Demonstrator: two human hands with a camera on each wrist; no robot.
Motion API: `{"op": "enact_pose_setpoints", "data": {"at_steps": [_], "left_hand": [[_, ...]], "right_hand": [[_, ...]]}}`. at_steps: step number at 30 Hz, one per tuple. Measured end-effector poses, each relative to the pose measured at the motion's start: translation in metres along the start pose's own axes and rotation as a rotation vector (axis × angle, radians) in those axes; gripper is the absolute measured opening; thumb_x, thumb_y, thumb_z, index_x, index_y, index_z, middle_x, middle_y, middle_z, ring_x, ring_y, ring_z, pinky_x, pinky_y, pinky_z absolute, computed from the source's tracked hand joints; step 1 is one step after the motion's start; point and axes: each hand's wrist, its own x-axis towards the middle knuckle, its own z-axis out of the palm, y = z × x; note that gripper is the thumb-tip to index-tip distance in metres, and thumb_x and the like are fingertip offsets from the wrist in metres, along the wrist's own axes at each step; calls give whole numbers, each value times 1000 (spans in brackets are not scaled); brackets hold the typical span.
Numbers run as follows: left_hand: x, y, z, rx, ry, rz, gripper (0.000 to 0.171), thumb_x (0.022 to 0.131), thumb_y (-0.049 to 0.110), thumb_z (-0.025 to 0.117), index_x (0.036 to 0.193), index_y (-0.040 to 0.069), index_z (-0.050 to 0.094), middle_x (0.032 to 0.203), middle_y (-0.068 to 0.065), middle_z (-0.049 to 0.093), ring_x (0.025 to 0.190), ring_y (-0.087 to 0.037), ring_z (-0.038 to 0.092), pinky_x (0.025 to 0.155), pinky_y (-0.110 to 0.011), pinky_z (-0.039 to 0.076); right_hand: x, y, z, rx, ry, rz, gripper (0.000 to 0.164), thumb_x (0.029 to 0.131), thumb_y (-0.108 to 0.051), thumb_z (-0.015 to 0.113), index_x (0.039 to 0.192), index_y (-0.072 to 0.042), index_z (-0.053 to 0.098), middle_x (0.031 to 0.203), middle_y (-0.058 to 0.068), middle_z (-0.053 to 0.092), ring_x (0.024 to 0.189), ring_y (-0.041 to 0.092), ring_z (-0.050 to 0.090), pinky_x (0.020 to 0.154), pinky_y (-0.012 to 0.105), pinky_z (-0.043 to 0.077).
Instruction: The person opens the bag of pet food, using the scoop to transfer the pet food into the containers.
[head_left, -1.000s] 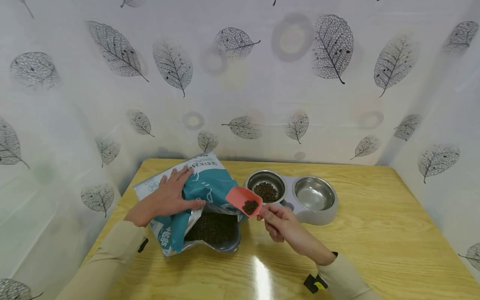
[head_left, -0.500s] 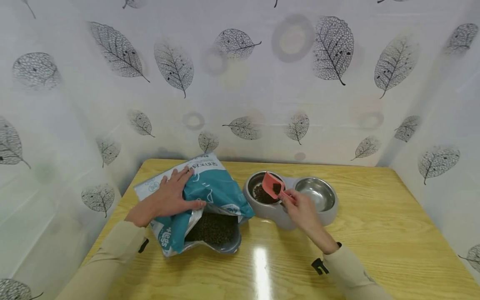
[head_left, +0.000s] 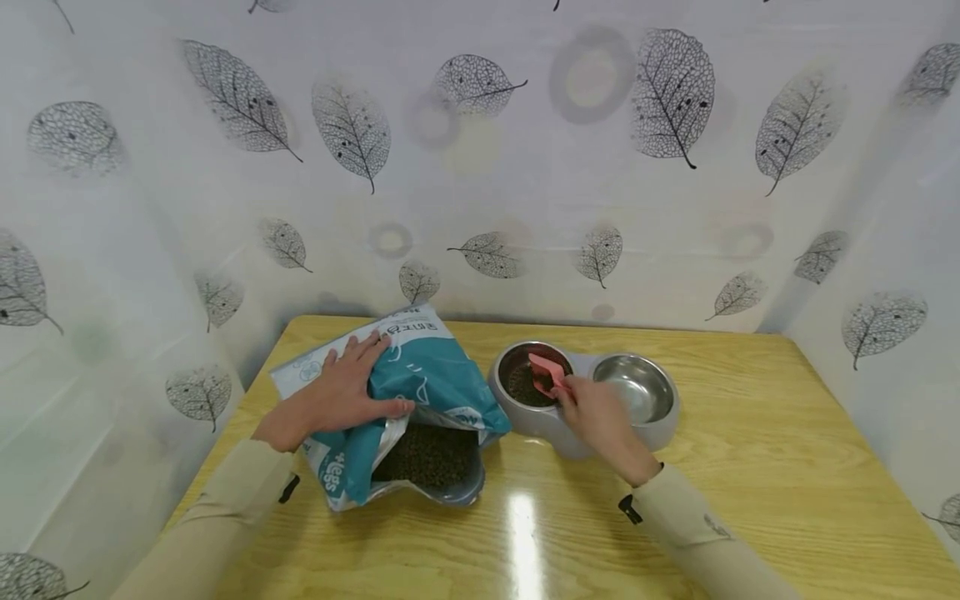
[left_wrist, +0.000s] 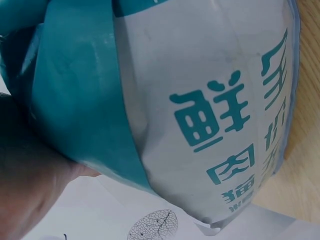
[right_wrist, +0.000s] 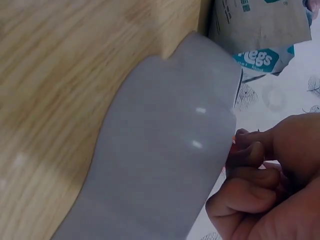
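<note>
My left hand (head_left: pixel 337 402) rests with spread fingers on top of a teal and white pet food bag (head_left: pixel 435 375), which lies on its side. Brown kibble (head_left: pixel 427 458) shows in the bag's open mouth. In the left wrist view, the printed side of the bag (left_wrist: pixel 200 100) fills most of the picture. With curled fingers, my right hand (head_left: pixel 603 421) holds a pink scoop (head_left: pixel 551 368) by its handle. The scoop is tipped on its side over the left steel bowl (head_left: pixel 511 354), where more kibble lies. In the right wrist view, the fingers (right_wrist: pixel 245 195) are beside the grey bowl stand's rim.
The grey double bowl stand (head_left: pixel 558 437) sits right of the bag. Its right steel bowl (head_left: pixel 637 387) is partly covered by my right hand. All stands on a wooden table (head_left: pixel 765 467), with a leaf-patterned curtain (head_left: pixel 525 167) behind and at the sides.
My right hand has carried the scoop of kibble from above the bag's mouth rightward to the left bowl and turned it over. The left hand and the bag have stayed in place.
</note>
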Motion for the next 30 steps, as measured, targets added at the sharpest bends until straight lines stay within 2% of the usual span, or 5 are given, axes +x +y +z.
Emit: {"op": "enact_pose_setpoints", "data": {"at_steps": [15, 19, 22, 27, 30], "left_hand": [[0, -1, 1, 10, 10, 1, 112, 88, 74, 60, 165, 7, 15, 172, -21, 13, 155, -56, 7, 120, -77, 6], [0, 0, 2, 2, 14, 4, 112, 87, 73, 62, 165, 7, 16, 171, -21, 13, 155, -56, 6, 120, -77, 5], [-1, 1, 4, -6, 11, 6, 112, 87, 73, 63, 165, 7, 16, 171, -22, 13, 155, -56, 5, 120, -77, 5], [-1, 0, 5, -2, 15, 5, 112, 87, 73, 62, 165, 8, 17, 171, -22, 14, 155, -55, 5, 120, -77, 5], [-1, 0, 4, 1, 21, 4, 112, 87, 74, 62, 165, 7, 17, 171, -22, 14, 155, -56, 6, 120, -77, 5]], "right_hand": [[-3, 6, -14, -114, -6, 23, 15, 101, -15, 63, 89, -6, 63, 60, 5, 54, 50, 17, 48, 41, 30, 38], [-5, 5, -24, 166, -81, 96, 20, 104, -18, 58, 91, -5, 65, 65, 2, 55, 56, 13, 46, 49, 27, 38], [-9, 6, -35, 447, -207, 101, 29, 108, -21, 52, 94, 0, 67, 66, 1, 53, 56, 8, 44, 52, 24, 38], [-20, 3, -52, 861, -543, -11, 37, 113, -23, 40, 96, 4, 58, 62, -4, 40, 49, 2, 31, 44, 21, 28], [-26, -8, -54, 910, -664, -85, 37, 113, -22, 40, 93, 2, 58, 61, -8, 38, 48, 0, 30, 43, 20, 27]]}}
